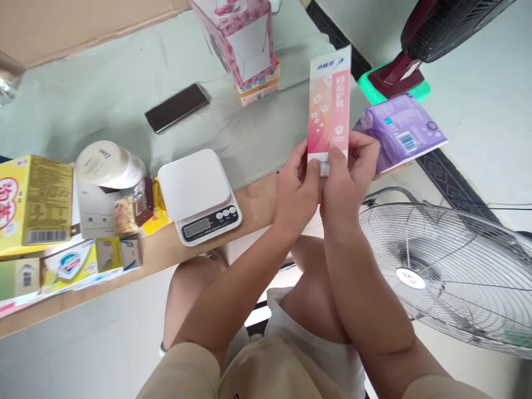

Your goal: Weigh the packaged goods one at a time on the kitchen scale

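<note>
A: How do the 2 hands stand?
B: The left hand is partly curled, gripping the lower end of a pink carton; the right hand pinches that end too, thumb in front.
A: How far along?
B: The carton is lifted but not set down. It's held near the table edge, so I'd judge handling is midway; whether its lower flap is open, I can't tell.
A: Counts, moving outward?
B: 1 carton, 1 white scale, 1 purple pack near the right hand, 1 phone, 1 floral box.
</note>
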`<state>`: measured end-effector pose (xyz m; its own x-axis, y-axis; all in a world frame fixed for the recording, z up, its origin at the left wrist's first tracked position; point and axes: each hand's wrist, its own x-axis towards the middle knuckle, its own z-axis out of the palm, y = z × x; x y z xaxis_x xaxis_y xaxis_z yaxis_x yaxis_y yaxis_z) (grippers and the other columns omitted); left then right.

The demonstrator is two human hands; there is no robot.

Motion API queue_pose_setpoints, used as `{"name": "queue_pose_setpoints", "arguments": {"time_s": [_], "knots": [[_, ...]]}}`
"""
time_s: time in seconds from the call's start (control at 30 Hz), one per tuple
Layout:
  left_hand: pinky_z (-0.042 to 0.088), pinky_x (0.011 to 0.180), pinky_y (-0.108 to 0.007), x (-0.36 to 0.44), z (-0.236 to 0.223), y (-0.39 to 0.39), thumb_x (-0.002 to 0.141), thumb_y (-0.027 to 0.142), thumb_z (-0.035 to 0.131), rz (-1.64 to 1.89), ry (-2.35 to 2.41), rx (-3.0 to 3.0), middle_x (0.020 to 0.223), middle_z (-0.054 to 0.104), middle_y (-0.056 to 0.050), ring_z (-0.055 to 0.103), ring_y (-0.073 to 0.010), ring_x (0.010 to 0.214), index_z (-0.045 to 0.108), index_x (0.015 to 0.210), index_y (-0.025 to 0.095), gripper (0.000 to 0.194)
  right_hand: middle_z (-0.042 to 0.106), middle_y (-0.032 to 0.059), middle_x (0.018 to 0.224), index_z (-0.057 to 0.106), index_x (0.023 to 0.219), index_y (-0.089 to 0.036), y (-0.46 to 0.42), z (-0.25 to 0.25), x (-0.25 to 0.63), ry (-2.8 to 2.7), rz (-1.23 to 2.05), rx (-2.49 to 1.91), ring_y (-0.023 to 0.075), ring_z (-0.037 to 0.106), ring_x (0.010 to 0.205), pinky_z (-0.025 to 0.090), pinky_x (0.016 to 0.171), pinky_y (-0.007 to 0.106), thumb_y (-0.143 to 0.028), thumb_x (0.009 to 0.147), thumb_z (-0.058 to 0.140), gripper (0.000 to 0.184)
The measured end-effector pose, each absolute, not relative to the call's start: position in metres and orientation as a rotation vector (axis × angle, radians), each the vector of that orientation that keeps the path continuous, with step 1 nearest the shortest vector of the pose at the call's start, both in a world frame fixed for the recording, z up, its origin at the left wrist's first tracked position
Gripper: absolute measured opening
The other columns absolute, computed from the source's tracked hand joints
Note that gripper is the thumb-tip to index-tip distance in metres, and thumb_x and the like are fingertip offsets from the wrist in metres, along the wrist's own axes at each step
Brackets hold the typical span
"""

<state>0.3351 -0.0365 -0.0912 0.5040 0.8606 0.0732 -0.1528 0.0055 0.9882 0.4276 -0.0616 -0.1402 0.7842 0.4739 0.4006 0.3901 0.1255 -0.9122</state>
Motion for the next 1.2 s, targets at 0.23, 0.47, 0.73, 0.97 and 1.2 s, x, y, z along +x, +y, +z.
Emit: {"name": "queue_pose_setpoints", "arguments": {"time_s": [0.23,0.47,0.73,0.97,1.2], "knots": [[0.054,0.124,-0.042,0.229,-0.089,-0.030,0.107,0.055,0.058,1.203,0.777,1.599,0.156,0.061,-0.013,0.060,-0.0278,0.148,0.056,0.146,0.027,0.049,0.064,0.0124,0.132,0.054,0.131,-0.025,-0.052,-0.099,0.342,-1.077,0.115,-1.441,0.0305,0.067,0.128,0.064,0.099,0.050,-0.055,0.103,0.050,0.042],[0.061,0.108,-0.039,0.138,-0.098,-0.023,0.106,0.045,0.059,1.190,1.303,1.683,0.142,0.068,-0.013,0.068,-0.0255,0.132,0.060,0.141,0.023,0.041,0.072,0.0108,0.121,0.057,0.126,-0.023,-0.026,-0.107,0.264,-1.397,0.339,-1.597,0.0247,0.071,0.103,0.063,0.085,0.043,-0.041,0.100,0.053,0.032],[0.055,0.102,-0.043,0.106,-0.106,-0.022,0.103,0.038,0.060,1.120,1.356,1.983,0.124,0.078,-0.014,0.071,-0.0273,0.116,0.067,0.129,0.014,0.035,0.073,0.0099,0.117,0.067,0.118,-0.022,-0.039,-0.124,0.271,-1.469,0.159,-1.751,0.0282,0.070,0.113,0.055,0.105,0.054,-0.048,0.099,0.053,0.036],[0.054,0.096,-0.035,0.090,-0.108,-0.012,0.099,0.024,0.057,1.328,1.202,1.914,0.111,0.075,-0.010,0.067,-0.0215,0.103,0.065,0.117,0.017,0.021,0.073,0.0094,0.117,0.071,0.118,-0.020,-0.026,-0.142,0.300,-1.316,0.055,-1.548,0.0282,0.070,0.121,0.052,0.113,0.057,-0.037,0.098,0.047,0.035],[0.056,0.089,-0.034,0.085,-0.106,-0.010,0.097,0.021,0.059,1.296,1.170,1.910,0.108,0.078,-0.009,0.070,-0.0195,0.096,0.068,0.106,0.017,0.013,0.075,0.0094,0.101,0.074,0.106,-0.016,-0.011,-0.135,0.290,-1.307,0.029,-1.296,0.0297,0.077,0.104,0.059,0.101,0.058,-0.041,0.095,0.054,0.034]]}}
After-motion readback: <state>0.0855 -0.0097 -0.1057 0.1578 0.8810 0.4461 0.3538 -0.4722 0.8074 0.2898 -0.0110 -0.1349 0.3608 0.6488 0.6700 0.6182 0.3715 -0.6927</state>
